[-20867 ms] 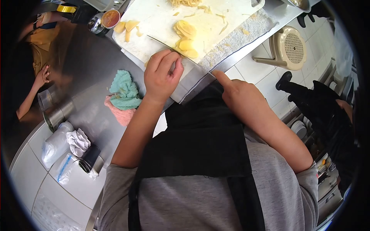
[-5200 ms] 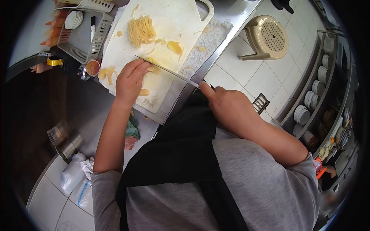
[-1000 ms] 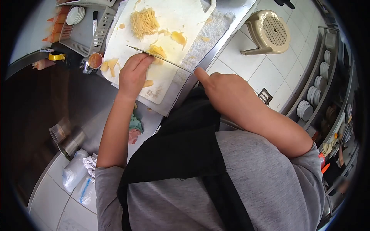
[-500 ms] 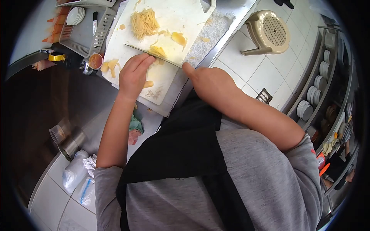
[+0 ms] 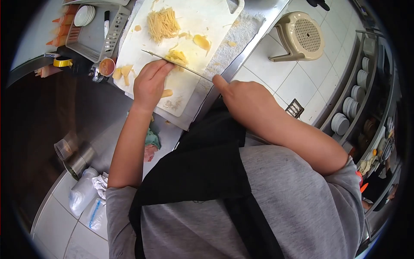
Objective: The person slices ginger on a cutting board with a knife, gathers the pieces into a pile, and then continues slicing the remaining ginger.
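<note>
right now, the yellow pieces [image 5: 177, 56] are lying in a small uneven heap on the white cutting board [image 5: 183, 93], looking brighter than the pile of thin strips [image 5: 163, 25], which is spreading pale and matchstick-like farther up the board. one flat slice [image 5: 201, 42] is sitting nearby, thin and rounded. the knife [image 5: 192, 71] is crossing the board slantwise, its blade running alongside the heap. the right hand [image 5: 246, 98] is grasping its handle, index finger pointing toward the blade; the other fingers are mostly hiding. the left hand [image 5: 148, 84] is bending its fingers together beside the blade, tips reaching the heap; whether they are pinching anything, i cannot tell.
</note>
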`<state>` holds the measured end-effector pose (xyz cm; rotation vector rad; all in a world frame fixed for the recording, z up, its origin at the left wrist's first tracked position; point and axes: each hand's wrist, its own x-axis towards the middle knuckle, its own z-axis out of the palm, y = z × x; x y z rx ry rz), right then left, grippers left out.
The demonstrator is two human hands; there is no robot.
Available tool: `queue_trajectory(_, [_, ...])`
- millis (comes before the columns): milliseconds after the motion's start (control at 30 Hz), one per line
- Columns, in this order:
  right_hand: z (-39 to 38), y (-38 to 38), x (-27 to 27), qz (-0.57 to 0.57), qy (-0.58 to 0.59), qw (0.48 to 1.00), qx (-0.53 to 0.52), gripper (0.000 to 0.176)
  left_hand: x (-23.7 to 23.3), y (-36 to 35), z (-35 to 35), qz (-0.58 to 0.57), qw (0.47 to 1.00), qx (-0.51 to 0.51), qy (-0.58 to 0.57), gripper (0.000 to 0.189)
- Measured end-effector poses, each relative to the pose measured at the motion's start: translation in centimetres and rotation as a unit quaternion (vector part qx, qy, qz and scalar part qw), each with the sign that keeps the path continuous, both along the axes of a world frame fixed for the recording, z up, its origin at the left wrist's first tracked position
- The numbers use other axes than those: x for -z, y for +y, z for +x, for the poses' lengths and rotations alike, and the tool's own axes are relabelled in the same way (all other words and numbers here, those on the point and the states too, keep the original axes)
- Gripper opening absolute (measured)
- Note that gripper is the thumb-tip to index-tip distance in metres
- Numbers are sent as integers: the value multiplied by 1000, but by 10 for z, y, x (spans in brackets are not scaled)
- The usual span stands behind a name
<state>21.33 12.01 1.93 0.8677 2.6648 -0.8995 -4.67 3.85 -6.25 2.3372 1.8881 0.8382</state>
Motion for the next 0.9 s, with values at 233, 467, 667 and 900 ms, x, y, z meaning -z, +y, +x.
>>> queue_trajectory(233, [1,2,-4,-4,-7,1000,-6,16,1,1,1,8,1000,-2,-1,31])
queue_trajectory(467, [-9,-1,11,14,17,1000,17,16,-1,1,0,7,1000,1,8,30])
queue_trajectory(667, [-7,-3,14,6,-7,1000,12,15,0,-1,2,6,1000,0,1,31])
queue_trajectory(900, [-1,-3,2,-16,-10,1000,7,14,0,-1,0,11,1000,0,10,31])
